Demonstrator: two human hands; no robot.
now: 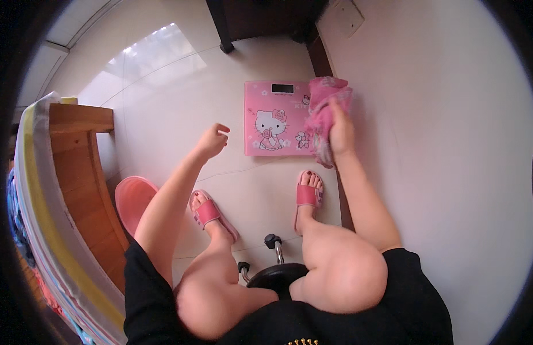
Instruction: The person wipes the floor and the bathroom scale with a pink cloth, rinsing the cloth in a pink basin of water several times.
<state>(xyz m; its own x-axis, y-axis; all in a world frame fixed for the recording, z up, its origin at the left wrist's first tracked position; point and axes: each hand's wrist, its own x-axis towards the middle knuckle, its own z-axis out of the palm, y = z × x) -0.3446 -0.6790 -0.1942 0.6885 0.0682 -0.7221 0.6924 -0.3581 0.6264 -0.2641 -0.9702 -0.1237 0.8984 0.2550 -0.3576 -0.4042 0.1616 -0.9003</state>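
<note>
A pink Hello Kitty bathroom scale (pixel 271 116) lies flat on the floor before me, its dark display window (pixel 282 88) at the far edge. My right hand (pixel 342 131) grips a bunched pink cloth (pixel 329 101) over the scale's right side. The cloth hides that edge and part of the printed pattern; whether it touches the scale I cannot tell. Left of the scale, my left hand (pixel 214 140) hangs above the tiles with its fingers curled and nothing visible in them.
Close on the right rises a white wall (pixel 421 108) with a dark skirting board. Dark furniture (pixel 271 19) stands beyond the scale. At left are a wooden bed frame (pixel 79 164) and a pink plastic basin (pixel 135 198). A wheeled black stool (pixel 275 276) is beneath me.
</note>
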